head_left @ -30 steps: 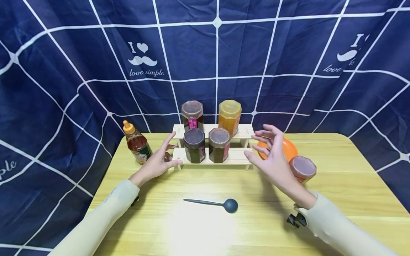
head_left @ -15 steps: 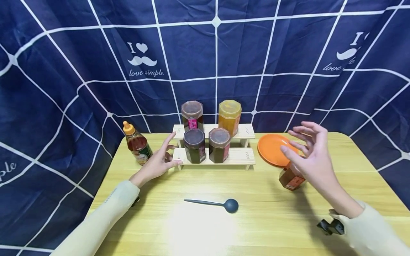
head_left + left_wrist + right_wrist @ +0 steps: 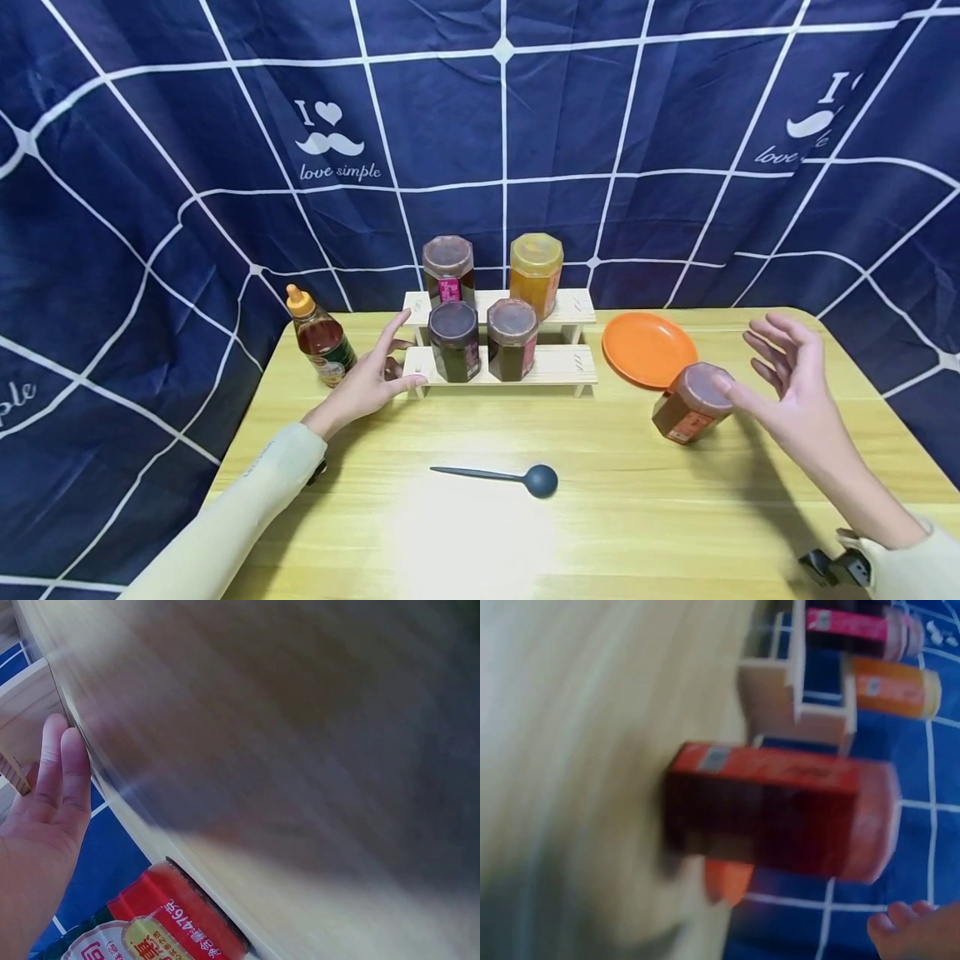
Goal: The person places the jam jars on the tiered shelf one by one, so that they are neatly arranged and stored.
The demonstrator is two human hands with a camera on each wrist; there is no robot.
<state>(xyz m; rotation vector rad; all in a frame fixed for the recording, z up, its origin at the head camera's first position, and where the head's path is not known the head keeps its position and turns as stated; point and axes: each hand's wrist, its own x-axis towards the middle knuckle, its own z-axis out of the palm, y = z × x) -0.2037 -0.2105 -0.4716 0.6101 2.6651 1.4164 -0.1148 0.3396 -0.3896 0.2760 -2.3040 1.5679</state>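
My left hand rests against the left end of a two-tier wooden rack, its straight fingers touching the rack's side in the left wrist view. Several octagonal jars stand on the rack: a purple-dark jar and a brown jar on the lower tier, another dark jar and a yellow jar above. To the right, a red-labelled jar stands on the table. My right hand is spread beside it, holding nothing; its thumb overlaps the lid's edge in the head view.
Just behind the red-labelled jar lies an orange plate. A black ladle lies in the table's front middle. Left of the rack stands a squeeze bottle with an orange cap. A blue checked cloth hangs behind the table.
My right hand has moved rightward, away from the rack's right end, past the plate and over to the red-labelled jar's right side. My left hand stays at the rack.
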